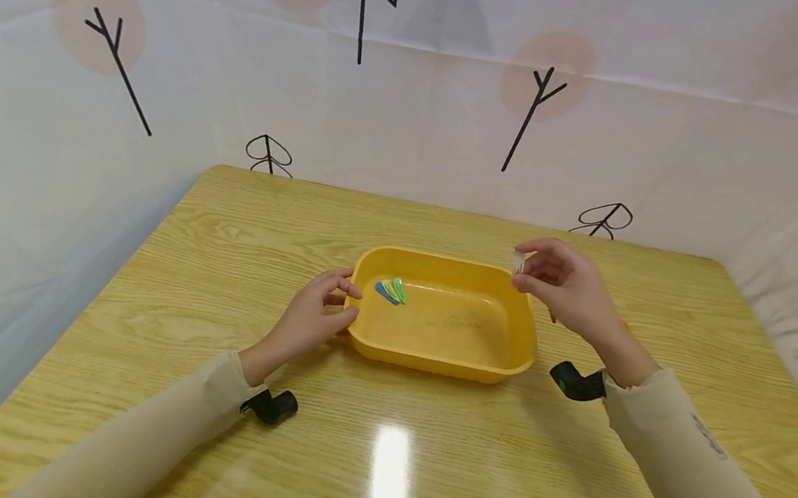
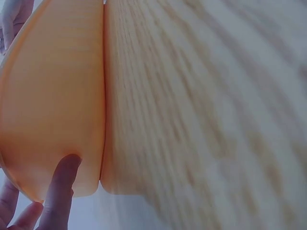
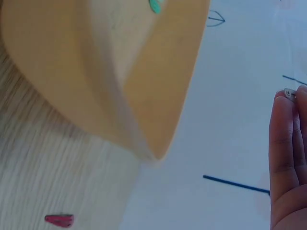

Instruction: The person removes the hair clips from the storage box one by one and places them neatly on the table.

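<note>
A yellow plastic tray (image 1: 444, 366) stands on the wooden table. My left hand (image 1: 315, 314) holds its left end, with the thumb against the wall and other fingers at the rim. Inside the tray, near its left side, blue, yellow and green snap hair clips (image 1: 391, 290) lie fanned together. Above the tray's far right corner, my right hand (image 1: 564, 288) pinches a small whitish hair clip (image 1: 518, 263) between thumb and fingertips. Only the tip of that clip shows in the right wrist view.
A red hair clip (image 3: 59, 220) lies on the table outside the tray's right end. An orange item (image 1: 625, 323) is partly hidden behind the right wrist. A patterned white cloth (image 1: 424, 118) hangs behind the table.
</note>
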Tool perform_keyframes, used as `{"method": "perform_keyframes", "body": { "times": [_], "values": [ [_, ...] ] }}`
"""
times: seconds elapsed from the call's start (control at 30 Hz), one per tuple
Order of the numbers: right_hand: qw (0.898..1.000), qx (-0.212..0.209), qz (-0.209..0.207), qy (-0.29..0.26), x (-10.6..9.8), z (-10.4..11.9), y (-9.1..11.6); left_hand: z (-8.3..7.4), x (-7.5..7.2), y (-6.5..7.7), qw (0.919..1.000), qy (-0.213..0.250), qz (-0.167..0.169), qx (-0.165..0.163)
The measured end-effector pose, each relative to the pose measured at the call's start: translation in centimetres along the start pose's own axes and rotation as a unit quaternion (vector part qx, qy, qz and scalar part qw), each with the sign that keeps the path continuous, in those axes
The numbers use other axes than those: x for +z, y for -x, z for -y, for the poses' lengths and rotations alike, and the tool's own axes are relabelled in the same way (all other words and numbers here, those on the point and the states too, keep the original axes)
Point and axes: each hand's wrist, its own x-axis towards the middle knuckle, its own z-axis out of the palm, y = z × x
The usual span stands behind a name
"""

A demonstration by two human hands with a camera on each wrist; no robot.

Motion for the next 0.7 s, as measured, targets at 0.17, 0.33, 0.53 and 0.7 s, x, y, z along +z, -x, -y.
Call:
{"method": "perform_keyframes", "body": {
  "times": [0.17, 0.33, 0.53, 0.7],
  "values": [
    [1.000, -0.021, -0.002, -0.004, -0.8, -0.8, 0.5, 0.0, 0.0, 0.0, 1.0000, -0.005, 0.000, -0.004],
    [1.000, -0.025, -0.014, 0.007, -1.6, -2.0, 1.1, -0.5, -0.1, 0.3, 1.0000, -0.004, 0.001, -0.008],
    [1.000, -0.011, -0.029, 0.004, -2.7, -3.2, 1.9, 0.0, 0.0, 0.0, 1.0000, -0.008, -0.004, -0.002],
    [0.999, -0.004, -0.038, 0.013, -3.5, -4.0, 2.6, 0.0, 0.0, -0.1, 1.0000, 0.000, -0.002, -0.006]
  ]
}}
